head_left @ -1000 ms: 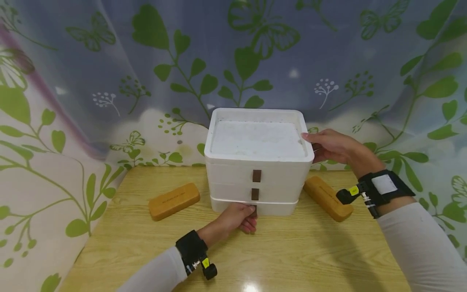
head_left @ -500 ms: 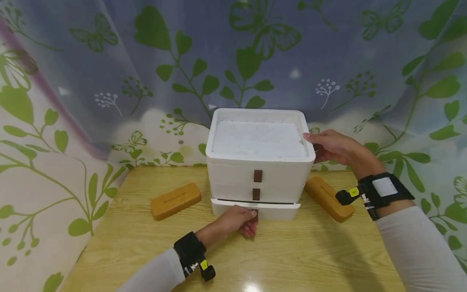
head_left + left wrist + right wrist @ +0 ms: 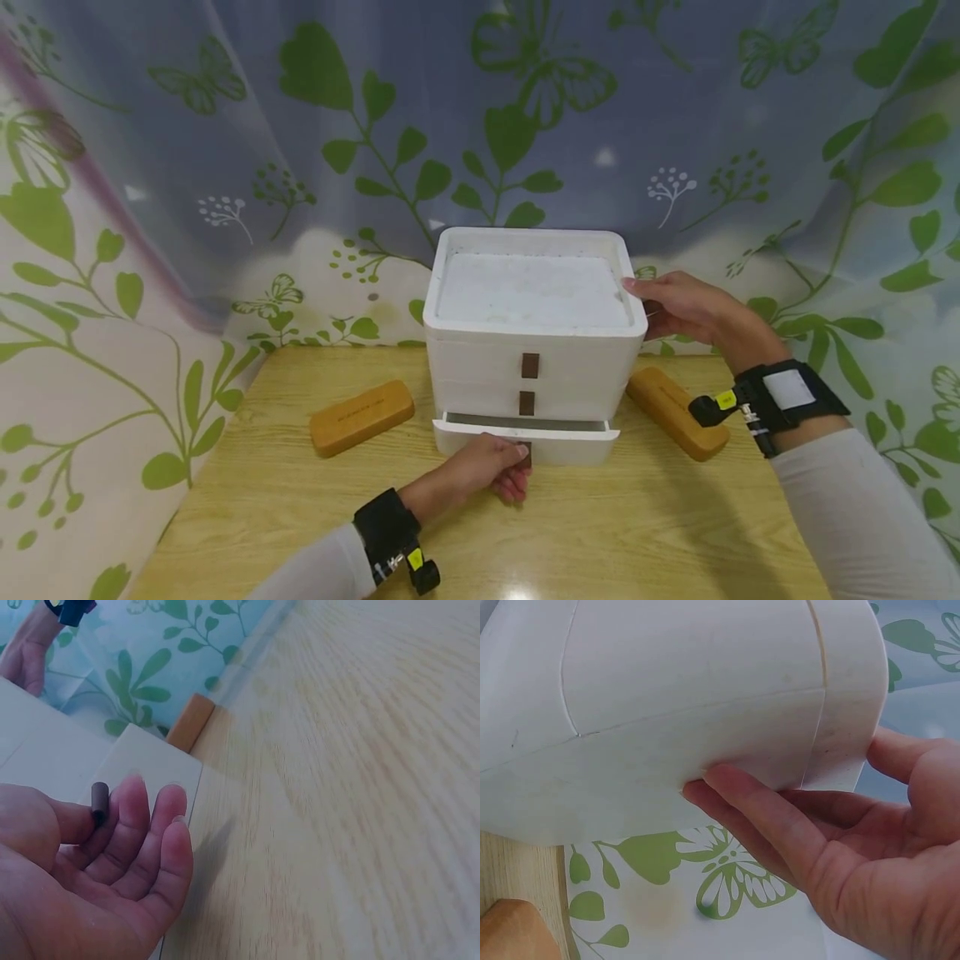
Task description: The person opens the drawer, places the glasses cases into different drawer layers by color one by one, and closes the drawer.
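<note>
A white three-drawer storage box (image 3: pixel 480 358) stands on the table with its bottom drawer (image 3: pixel 573 452) pulled partway out. My left hand (image 3: pixel 483 468) pinches the brown pull tab (image 3: pixel 100 801) of that drawer between thumb and index finger; the other fingers curl loosely beneath. A narrow strip of the drawer's inside shows, and the rest is hidden under the box. At the box's right side, my right hand (image 3: pixel 686 307) rests its thumb on the top rim. In the right wrist view, its nearly straight fingers (image 3: pixel 757 802) press against the side wall.
One orange-brown oblong case (image 3: pixel 362 417) lies left of the box, and a similar case (image 3: pixel 678 414) lies to its right. Both rest on the wood-grain table (image 3: pixel 450 542). A leaf-and-butterfly patterned curtain (image 3: pixel 375 125) hangs close behind the box.
The bottom drawer has slid from shut to partly out toward me, with my left hand pulling its tab. My right hand has stayed on the box's right side.
</note>
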Motion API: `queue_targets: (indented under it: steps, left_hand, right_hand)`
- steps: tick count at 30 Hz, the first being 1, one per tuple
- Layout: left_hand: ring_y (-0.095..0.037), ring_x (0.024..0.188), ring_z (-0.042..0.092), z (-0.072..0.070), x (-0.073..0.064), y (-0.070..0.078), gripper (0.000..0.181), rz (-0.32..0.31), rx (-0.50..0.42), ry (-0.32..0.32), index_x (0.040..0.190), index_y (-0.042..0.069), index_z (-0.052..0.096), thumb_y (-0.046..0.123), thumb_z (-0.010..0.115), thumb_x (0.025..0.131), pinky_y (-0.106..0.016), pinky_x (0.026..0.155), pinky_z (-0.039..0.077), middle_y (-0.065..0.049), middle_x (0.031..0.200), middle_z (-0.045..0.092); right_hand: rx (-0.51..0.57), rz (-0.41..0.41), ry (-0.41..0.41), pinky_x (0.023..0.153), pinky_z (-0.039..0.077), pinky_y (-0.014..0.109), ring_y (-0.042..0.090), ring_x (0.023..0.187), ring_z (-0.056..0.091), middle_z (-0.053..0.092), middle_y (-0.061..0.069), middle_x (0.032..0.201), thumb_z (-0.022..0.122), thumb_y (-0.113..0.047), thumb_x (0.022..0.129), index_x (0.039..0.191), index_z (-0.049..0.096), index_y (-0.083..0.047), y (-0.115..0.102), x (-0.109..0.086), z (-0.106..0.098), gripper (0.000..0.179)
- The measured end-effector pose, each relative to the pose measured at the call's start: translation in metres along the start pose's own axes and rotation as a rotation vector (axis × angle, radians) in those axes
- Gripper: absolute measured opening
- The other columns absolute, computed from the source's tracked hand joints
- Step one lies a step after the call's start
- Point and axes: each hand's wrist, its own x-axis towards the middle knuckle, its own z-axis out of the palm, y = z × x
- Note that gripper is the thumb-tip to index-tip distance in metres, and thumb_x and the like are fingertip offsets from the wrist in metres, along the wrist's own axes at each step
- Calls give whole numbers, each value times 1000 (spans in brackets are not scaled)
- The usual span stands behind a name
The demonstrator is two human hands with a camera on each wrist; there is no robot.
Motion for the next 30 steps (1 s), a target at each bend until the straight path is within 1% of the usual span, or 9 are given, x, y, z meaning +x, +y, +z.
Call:
queue_targets:
  steps: [8, 13, 17, 22, 30]
  left_hand:
    - [-10, 64, 69, 5, -10, -4, 39, -13, -20, -21, 99, -13, 67, 22, 52, 109, -22, 59, 58, -3, 71, 68]
    - [-11, 63, 68, 9, -17, -6, 40, -19, -30, -26, 100, -15, 67, 22, 52, 109, -22, 58, 57, -4, 71, 68]
    - [-11, 61, 68, 14, -22, -8, 39, -25, -45, -33, 99, -13, 67, 21, 53, 108, -21, 56, 57, -5, 71, 68]
    - [-11, 61, 67, 17, -30, -9, 37, -34, -35, -43, 97, -10, 68, 21, 52, 109, -21, 56, 56, -5, 72, 69]
    - [-11, 61, 68, 21, -37, -11, 41, -22, -15, -28, 96, -12, 70, 23, 53, 108, -23, 57, 58, -4, 70, 69]
  right_hand:
    - [-28, 13, 15, 91, 64, 39, 17, 94, 76, 74, 2, 107, 48, -51, 108, 146, 47, 12, 0, 0, 2, 73]
    - [-19, 5, 11, 91, 64, 38, 15, 93, 76, 74, 0, 106, 48, -50, 108, 146, 46, 13, -1, 0, 1, 74]
    - [-25, 7, 19, 91, 64, 38, 16, 93, 76, 74, 0, 106, 47, -50, 108, 147, 46, 13, 0, -1, 0, 74]
    - [-36, 16, 30, 93, 64, 39, 17, 95, 76, 74, 2, 109, 47, -51, 108, 146, 47, 12, 2, -1, 0, 74]
    - [-34, 8, 24, 94, 63, 40, 17, 97, 76, 74, 6, 114, 48, -52, 108, 147, 47, 12, 1, 0, 0, 75]
